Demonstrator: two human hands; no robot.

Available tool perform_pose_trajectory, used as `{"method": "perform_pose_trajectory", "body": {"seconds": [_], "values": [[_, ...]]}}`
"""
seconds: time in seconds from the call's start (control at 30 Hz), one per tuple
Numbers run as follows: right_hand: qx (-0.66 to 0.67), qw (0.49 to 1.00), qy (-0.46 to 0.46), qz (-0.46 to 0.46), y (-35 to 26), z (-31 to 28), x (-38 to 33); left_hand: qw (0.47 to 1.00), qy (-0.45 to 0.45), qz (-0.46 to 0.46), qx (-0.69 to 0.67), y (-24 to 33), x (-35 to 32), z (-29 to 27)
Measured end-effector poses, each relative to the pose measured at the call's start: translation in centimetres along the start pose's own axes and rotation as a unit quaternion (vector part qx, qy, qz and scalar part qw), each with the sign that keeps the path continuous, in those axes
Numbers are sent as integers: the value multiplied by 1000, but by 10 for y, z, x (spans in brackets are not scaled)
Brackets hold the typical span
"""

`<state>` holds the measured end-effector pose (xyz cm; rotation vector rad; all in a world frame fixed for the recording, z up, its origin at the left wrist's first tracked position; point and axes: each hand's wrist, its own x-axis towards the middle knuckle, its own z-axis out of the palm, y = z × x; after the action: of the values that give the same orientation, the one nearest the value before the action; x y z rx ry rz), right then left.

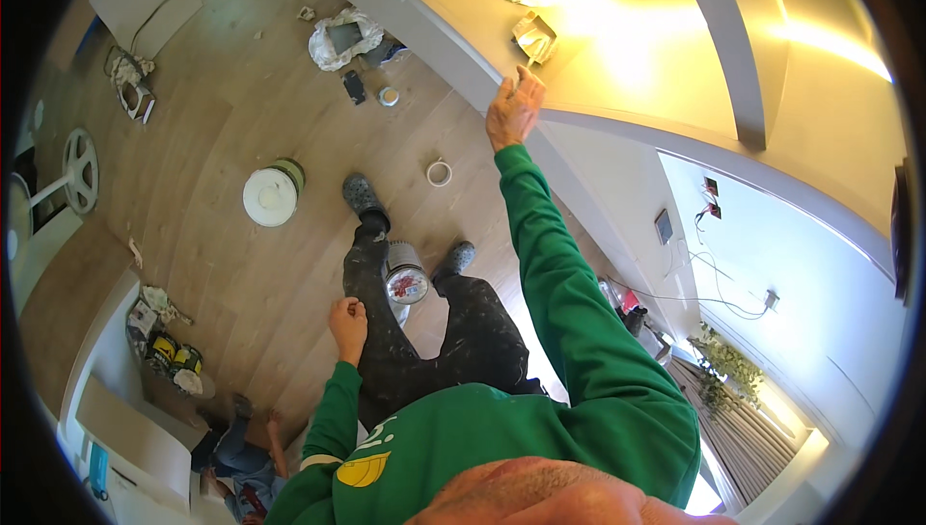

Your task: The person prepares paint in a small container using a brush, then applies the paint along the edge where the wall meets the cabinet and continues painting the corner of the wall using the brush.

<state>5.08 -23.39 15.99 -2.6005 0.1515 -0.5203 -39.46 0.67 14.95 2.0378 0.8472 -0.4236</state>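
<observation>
My right hand (514, 108) is raised on a stretched arm to the front edge of a warmly lit wall niche (666, 72). Its fingers are bent together around something small and pale that I cannot make out. Just beyond the fingertips, inside the niche, sits a small open container (533, 38) with a thin piece sticking out toward the hand. Whether the fingers touch that piece is unclear. My left hand (348, 318) hangs beside my left knee with its fingers curled in, and nothing shows in it.
Between my feet stands a bucket (407, 284). A white-lidded tub (270, 197), a tape roll (439, 173), a small cup (388, 96) and crumpled plastic sheeting (333, 40) lie about the wooden floor. Another person (246, 457) is low at the bottom left. Wires (719, 274) hang from the right wall.
</observation>
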Motion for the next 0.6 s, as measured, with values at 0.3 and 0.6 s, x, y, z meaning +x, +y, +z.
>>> {"method": "perform_pose_trajectory", "body": {"seconds": [0.3, 0.6], "values": [[-48, 991, 40, 116, -52, 55, 34, 998, -8, -55, -14, 12, -12, 9], [-122, 988, 82, 46, -43, 54, 115, 999, -18, -40, 2, 18, -5, 11]]}}
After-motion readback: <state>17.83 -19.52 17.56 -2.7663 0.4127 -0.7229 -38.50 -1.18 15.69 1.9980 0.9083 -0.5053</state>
